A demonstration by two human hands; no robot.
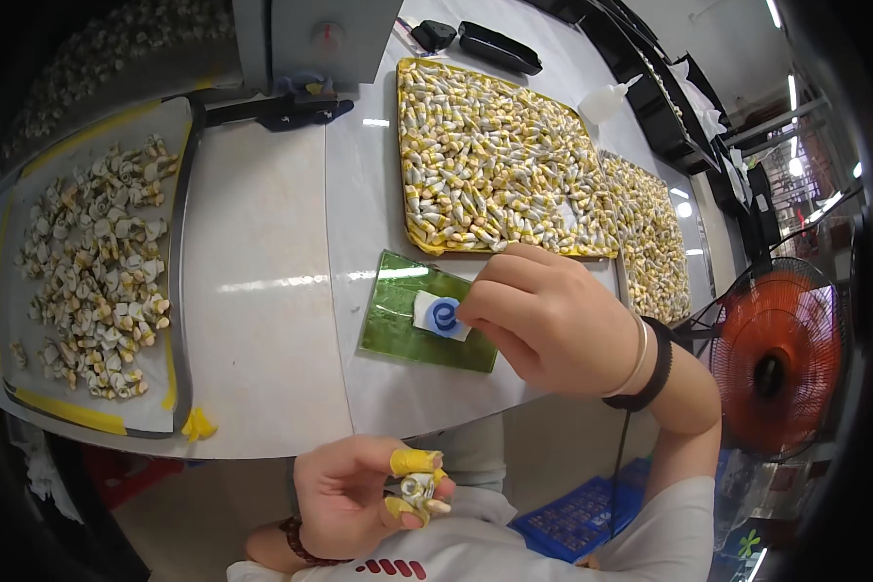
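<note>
Nearest, low in the head view, left hand [354, 495] pinches a small yellow-and-white part [418, 485] between taped fingertips, near the body and off the table edge. Right hand [543, 320] is farther and to the right, fingertips closed on the white-and-blue tape piece [440, 316] on the green mat [403, 325]; part lies near-left of it

White square label [442, 316] with blue ring on green sheet [403, 320].

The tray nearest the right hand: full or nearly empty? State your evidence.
Full. The tray is heaped edge to edge with small yellow-and-white parts, leaving only its yellow rim showing beyond the right hand.
</note>
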